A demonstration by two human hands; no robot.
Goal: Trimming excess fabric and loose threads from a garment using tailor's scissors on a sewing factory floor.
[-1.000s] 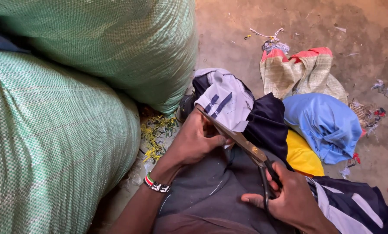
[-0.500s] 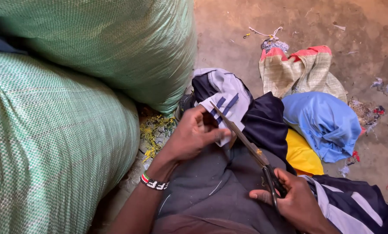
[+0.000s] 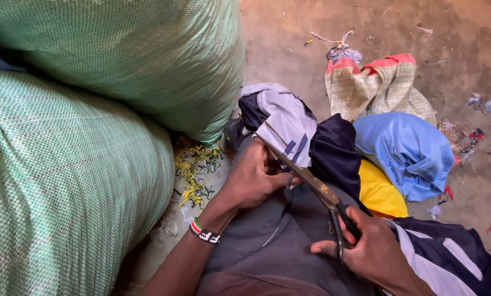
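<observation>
My right hand (image 3: 369, 249) grips the black handles of a pair of metal scissors (image 3: 311, 183), whose blades point up and left into a grey and navy garment (image 3: 281, 118). My left hand (image 3: 256, 178) holds that garment's cloth right beside the blades, with a beaded bracelet (image 3: 204, 231) on its wrist. A dark grey cloth (image 3: 267, 241) lies under both hands on my lap.
Two large green woven sacks (image 3: 64, 164) fill the left side. A blue cloth (image 3: 407, 151), a yellow cloth (image 3: 379, 192) and a checked cloth with red trim (image 3: 377, 85) lie on the dirt floor to the right. Yellow fabric scraps (image 3: 193, 172) lie by the sacks.
My left hand has shifted its grip along the grey and navy garment, and the scissors have moved a little further into the cloth. My right hand stays on the handles.
</observation>
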